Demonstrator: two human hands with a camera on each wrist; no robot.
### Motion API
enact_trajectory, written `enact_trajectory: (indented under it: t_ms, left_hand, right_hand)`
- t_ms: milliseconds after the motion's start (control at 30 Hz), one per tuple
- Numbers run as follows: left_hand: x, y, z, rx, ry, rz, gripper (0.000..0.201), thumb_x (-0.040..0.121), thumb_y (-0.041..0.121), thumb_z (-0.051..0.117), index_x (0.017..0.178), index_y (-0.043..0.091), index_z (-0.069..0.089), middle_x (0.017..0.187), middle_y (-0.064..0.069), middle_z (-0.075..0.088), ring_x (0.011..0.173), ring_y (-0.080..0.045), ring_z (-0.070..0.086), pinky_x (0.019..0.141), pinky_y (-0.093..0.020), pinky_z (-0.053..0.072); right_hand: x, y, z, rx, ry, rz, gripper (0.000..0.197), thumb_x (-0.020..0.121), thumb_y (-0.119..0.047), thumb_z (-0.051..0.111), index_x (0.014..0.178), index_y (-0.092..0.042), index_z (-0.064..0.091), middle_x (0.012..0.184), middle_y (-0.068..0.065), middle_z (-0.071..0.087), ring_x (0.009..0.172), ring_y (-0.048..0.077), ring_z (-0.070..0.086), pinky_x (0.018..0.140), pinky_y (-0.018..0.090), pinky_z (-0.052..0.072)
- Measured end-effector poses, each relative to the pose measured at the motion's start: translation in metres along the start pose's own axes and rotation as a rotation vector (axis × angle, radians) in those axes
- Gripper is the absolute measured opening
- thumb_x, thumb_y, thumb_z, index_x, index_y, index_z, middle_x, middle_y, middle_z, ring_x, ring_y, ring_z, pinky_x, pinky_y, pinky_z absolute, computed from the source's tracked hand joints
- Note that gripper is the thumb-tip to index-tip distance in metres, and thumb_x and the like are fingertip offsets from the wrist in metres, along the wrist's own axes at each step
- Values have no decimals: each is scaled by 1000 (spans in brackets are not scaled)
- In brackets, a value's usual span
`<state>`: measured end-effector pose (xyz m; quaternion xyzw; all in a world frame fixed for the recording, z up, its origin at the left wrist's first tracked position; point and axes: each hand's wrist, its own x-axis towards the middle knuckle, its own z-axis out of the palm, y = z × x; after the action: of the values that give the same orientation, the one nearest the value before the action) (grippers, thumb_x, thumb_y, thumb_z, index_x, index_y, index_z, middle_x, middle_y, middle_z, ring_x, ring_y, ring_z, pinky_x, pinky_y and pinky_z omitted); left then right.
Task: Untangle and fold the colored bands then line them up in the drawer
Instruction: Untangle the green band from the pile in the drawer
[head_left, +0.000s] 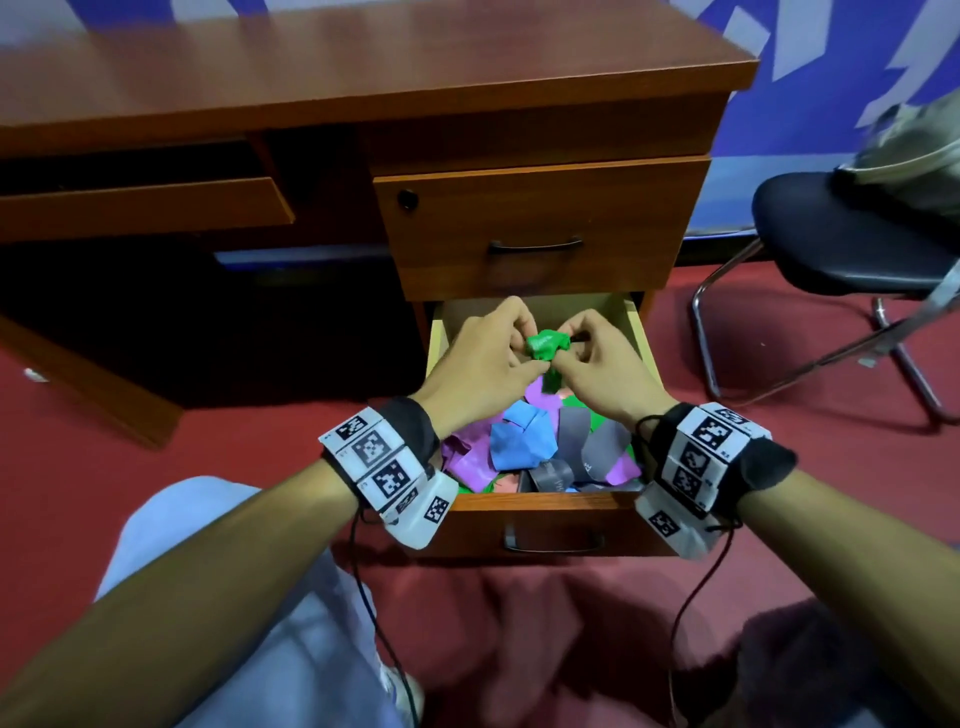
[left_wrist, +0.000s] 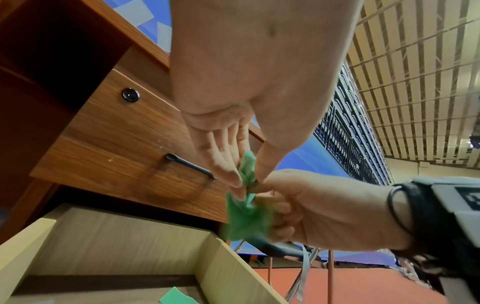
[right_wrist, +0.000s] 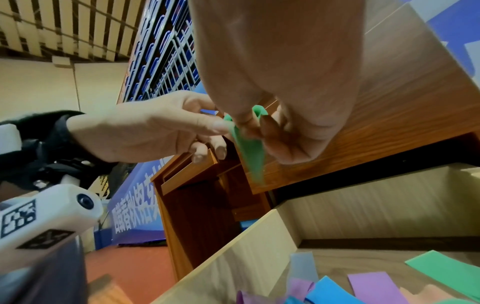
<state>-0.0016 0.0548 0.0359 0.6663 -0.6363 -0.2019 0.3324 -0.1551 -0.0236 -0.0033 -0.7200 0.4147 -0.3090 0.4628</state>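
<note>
A crumpled green band (head_left: 544, 347) hangs above the open lower drawer (head_left: 540, 512), one end trailing down. My left hand (head_left: 522, 358) pinches it from the left and my right hand (head_left: 569, 358) pinches it from the right, fingertips close together. In the left wrist view the left hand's thumb and fingers (left_wrist: 233, 174) squeeze the green band (left_wrist: 246, 218) against the right hand (left_wrist: 324, 209). In the right wrist view the green band (right_wrist: 250, 152) dangles between both hands. A tangled pile of purple, blue, grey and green bands (head_left: 519, 441) fills the drawer's near end.
A shut upper drawer (head_left: 535, 234) with a dark handle sits just above the open one. The desk top (head_left: 363, 57) spans the back. A black chair (head_left: 852, 244) stands on the red carpet at the right. My knee in light trousers (head_left: 234, 571) is at the lower left.
</note>
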Motion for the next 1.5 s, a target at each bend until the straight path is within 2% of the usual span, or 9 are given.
enact_trajectory:
  t_ms: [233, 367, 500, 633, 767, 1100, 1200, 1333, 1500]
  left_hand:
    - [6, -7, -11, 16, 46, -18, 24, 86, -1, 60, 97, 19, 52, 81, -13, 68, 68, -30, 64, 53, -32, 46]
    - [5, -11, -2, 43, 72, -45, 20, 84, 9, 62, 93, 23, 49, 70, -4, 66, 60, -26, 62, 55, -50, 53]
    - [7, -10, -5, 82, 147, -59, 19, 82, 32, 68, 84, 25, 50, 56, 6, 64, 55, -14, 59, 61, -41, 55]
    - [6, -11, -6, 239, 129, -12, 18, 85, 34, 64, 87, 27, 48, 58, 7, 61, 59, -11, 56, 62, -36, 52]
    - [5, -11, -2, 199, 152, 49, 12, 94, 38, 61, 90, 29, 54, 65, 7, 60, 62, -11, 57, 60, -36, 54]
    - [14, -20, 2, 71, 268, -79, 10, 89, 24, 63, 82, 28, 70, 76, 13, 69, 66, -9, 60, 69, -31, 55]
    - [9, -14, 4, 61, 321, 85, 10, 90, 17, 65, 88, 23, 73, 84, 10, 70, 77, -9, 64, 73, -30, 53]
    - [-4, -10, 17, 183, 329, 379, 13, 88, 5, 70, 97, 10, 78, 98, 0, 74, 92, -17, 68, 83, -30, 54]
    - [3, -8, 18, -57, 244, 61, 3, 90, 13, 69, 90, 15, 72, 74, 6, 69, 61, -4, 60, 63, -21, 50]
  right_hand:
    - [0, -7, 6, 68, -129, -118, 24, 89, -12, 70, 84, -19, 47, 76, 0, 48, 68, 13, 45, 67, 28, 37]
    - [2, -5, 7, 56, -124, -119, 17, 87, -17, 68, 85, -21, 52, 92, -1, 53, 81, 10, 50, 78, 30, 39]
    - [4, -6, 3, 105, -128, -101, 11, 90, -14, 64, 87, -21, 57, 131, -1, 54, 117, 13, 56, 105, 37, 41]
    - [3, -4, 3, 160, -164, -88, 14, 94, -24, 63, 90, -25, 49, 85, -1, 61, 73, 18, 52, 70, 39, 43]
    - [3, -2, 2, 60, -99, -37, 22, 101, -38, 55, 92, -19, 49, 69, 3, 56, 56, 15, 51, 54, 31, 43]
    - [2, -10, 0, -2, -187, -215, 39, 96, -26, 67, 72, -5, 46, 51, 3, 40, 49, 17, 36, 51, 26, 31]
    - [5, -5, -1, -71, -29, -156, 36, 91, -29, 62, 68, -7, 46, 56, 13, 54, 51, 26, 58, 51, 34, 40]
    - [7, -3, -7, -155, 89, -51, 40, 86, -23, 67, 59, -10, 41, 50, 2, 45, 37, 0, 50, 43, 17, 32]
    - [6, 0, -9, -239, 60, -48, 40, 93, -23, 60, 59, -7, 45, 52, 9, 51, 37, 1, 48, 41, 14, 30]
